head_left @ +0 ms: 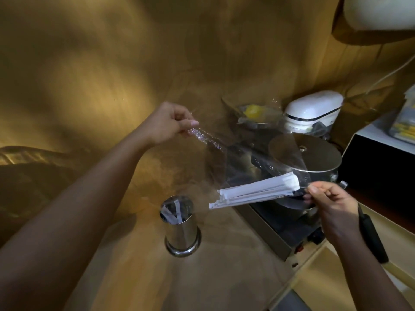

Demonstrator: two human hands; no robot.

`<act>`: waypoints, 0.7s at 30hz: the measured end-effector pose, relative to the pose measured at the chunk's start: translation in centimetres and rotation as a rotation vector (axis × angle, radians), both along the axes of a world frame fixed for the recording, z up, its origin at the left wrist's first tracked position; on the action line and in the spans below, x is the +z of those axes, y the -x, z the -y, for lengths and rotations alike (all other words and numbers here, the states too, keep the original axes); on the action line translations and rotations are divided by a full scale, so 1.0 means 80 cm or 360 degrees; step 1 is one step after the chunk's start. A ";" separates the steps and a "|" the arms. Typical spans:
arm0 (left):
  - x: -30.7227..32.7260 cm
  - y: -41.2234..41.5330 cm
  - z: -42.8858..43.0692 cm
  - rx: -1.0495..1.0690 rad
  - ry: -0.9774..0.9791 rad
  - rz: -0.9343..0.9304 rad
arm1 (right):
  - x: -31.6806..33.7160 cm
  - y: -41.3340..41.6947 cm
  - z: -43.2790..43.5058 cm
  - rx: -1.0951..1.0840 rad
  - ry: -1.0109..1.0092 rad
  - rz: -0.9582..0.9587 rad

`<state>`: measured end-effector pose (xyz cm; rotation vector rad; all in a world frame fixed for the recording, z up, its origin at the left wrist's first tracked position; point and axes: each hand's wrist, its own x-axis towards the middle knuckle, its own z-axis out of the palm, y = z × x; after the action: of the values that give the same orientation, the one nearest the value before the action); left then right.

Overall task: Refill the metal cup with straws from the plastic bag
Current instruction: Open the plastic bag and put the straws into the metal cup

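Left hand (167, 124): fingers curled shut, thumb and forefinger pinching one crinkled edge of the clear plastic bag (242, 158). The forearm reaches in from the lower left, wrist raised, knuckles turned up and away.

Right hand (332, 205): fingers loosely curled, thumb and forefinger tips pinched on the opposite edge of the bag, just beside the far ends of the straws (256, 193). The forearm enters from the lower right, with the hand lower than the left one.

The bag is thin, glossy and see-through, stretched in the air between the two hands, wrinkled where the left hand grips it. The straws are a tight bundle in white paper wrappers, long and flat-ended, lying nearly level and tilted slightly down to the left. Whether their near ends are inside the bag or past its mouth cannot be told.

The metal cup (182, 227) stands upright on the brown wooden counter (134, 277), below and to the left of the bundle's lower ends and apart from them. It is a polished steel cylinder with a flared foot. A few white wrapped straws lean inside it.

Behind the bag, a round steel lid (314, 153) sits on a pot on a flat black burner (280, 225). A white appliance (312, 111) stands farther back.
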<state>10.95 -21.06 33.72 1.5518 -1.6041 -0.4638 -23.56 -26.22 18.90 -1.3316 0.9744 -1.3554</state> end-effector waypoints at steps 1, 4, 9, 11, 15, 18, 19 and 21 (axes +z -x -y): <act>-0.003 -0.002 -0.002 0.0018 0.0001 -0.0019 | 0.002 -0.001 0.000 0.0010 0.0020 0.0010; -0.011 -0.010 -0.006 0.0063 0.0032 -0.0076 | 0.006 -0.005 0.004 0.0021 0.0079 0.0029; -0.023 -0.026 -0.022 0.0097 0.0053 -0.0159 | 0.013 -0.015 0.016 0.0056 0.0167 -0.0024; -0.028 -0.033 -0.029 0.0121 0.0068 -0.0204 | 0.019 -0.022 0.019 0.0097 0.0208 -0.0069; -0.039 -0.048 -0.043 0.0215 0.0108 -0.0244 | 0.032 -0.039 0.024 0.0166 0.0316 -0.0160; -0.046 -0.060 -0.056 0.0275 0.0140 -0.0247 | 0.041 -0.054 0.028 0.0215 0.0346 -0.0192; -0.049 -0.063 -0.060 0.0294 0.0146 -0.0267 | 0.043 -0.059 0.029 0.0231 0.0343 -0.0195; -0.054 -0.070 -0.067 0.0341 0.0150 -0.0304 | 0.046 -0.067 0.032 0.0283 0.0317 -0.0180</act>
<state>16.53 -15.69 29.37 1.5385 -1.2811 -0.4005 -18.22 -28.80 22.55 -1.6201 0.7892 -1.2772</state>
